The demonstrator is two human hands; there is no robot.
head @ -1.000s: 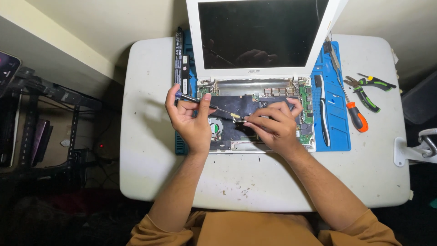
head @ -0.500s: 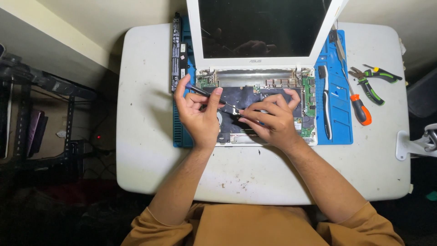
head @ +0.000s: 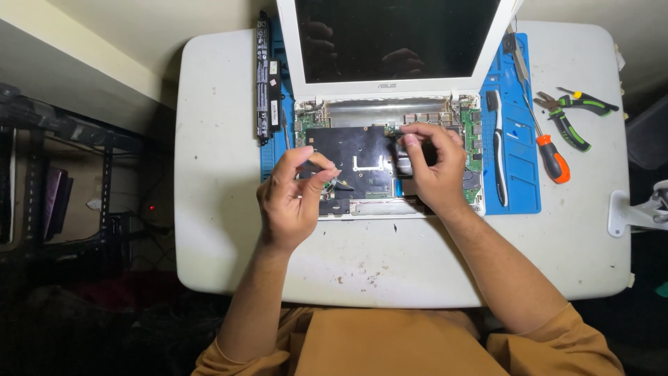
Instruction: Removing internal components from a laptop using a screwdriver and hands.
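Observation:
An opened white laptop [head: 396, 42] lies on a blue mat [head: 518, 188], its keyboard cover off and the black-shielded board [head: 362, 157] bare. My left hand [head: 292, 198] hovers over the board's lower left and pinches a thin dark tool [head: 341, 183] whose tip points right, onto the board. My right hand [head: 435, 167] rests over the board's right half. Its thumb and forefinger pinch a small grey part [head: 405, 161] near the upper right edge of the black shield. What lies under the palm is hidden.
A long black battery [head: 263, 76] lies left of the laptop. Right of it are a black pry tool [head: 495, 146], an orange-handled screwdriver [head: 553, 159] and green-handled pliers [head: 577, 115]. The white table [head: 223, 209] has dark shelving [head: 56, 188] to its left and a white clamp [head: 637, 212] at its right edge.
My hands have moved apart: the right one went up and right to the board's upper right, the left one dropped toward the lower left. The view has shifted closer.

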